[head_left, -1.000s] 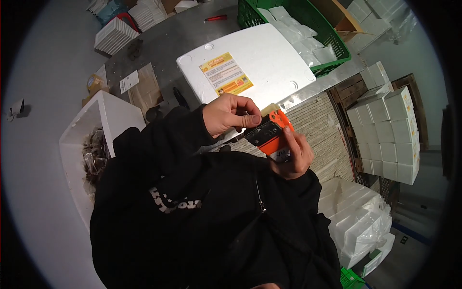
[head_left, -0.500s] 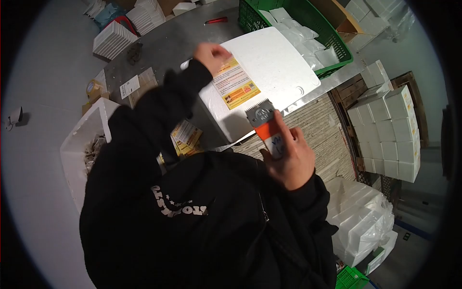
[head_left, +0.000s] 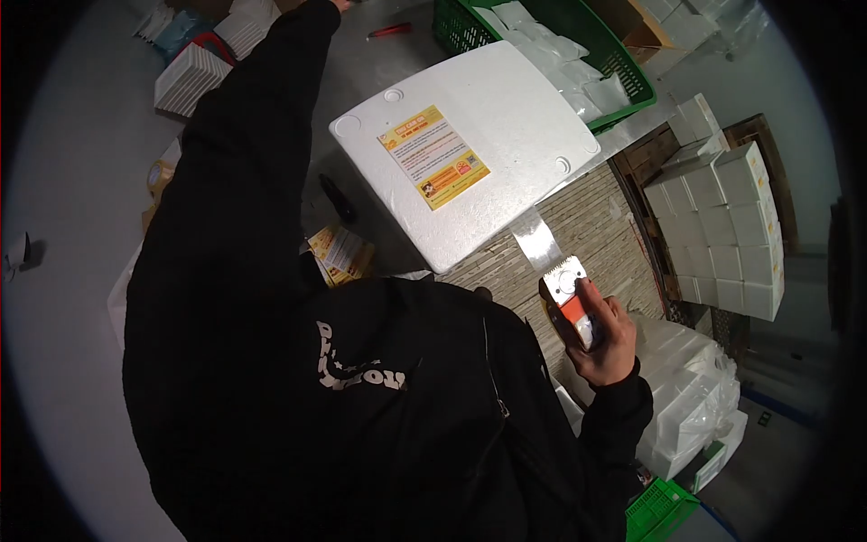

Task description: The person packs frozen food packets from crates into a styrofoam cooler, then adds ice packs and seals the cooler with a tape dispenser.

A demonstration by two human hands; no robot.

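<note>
My right hand (head_left: 607,341) is closed around a tape dispenser (head_left: 569,294) with an orange body and a toothed metal front. From its teeth a shiny strip of tape (head_left: 536,238) runs up to the near right edge of a white foam box (head_left: 506,117). On the box's lid lies a yellow and white printed leaflet (head_left: 435,158). My left hand (head_left: 341,4) is stretched far out at the top edge of the view. Only a sliver of it shows, so its fingers and anything in them are hidden.
A green crate (head_left: 632,81) of white packs stands behind the box. A red-handled cutter (head_left: 390,31), a dark object (head_left: 338,198) and more leaflets (head_left: 341,253) lie on the metal table. Stacked white boxes (head_left: 722,226) and plastic-wrapped boxes (head_left: 691,388) are at right.
My left hand has left the leaflet and reached far up and left. My right hand has moved down and right with the tape dispenser, and a tape strip now shows between it and the box.
</note>
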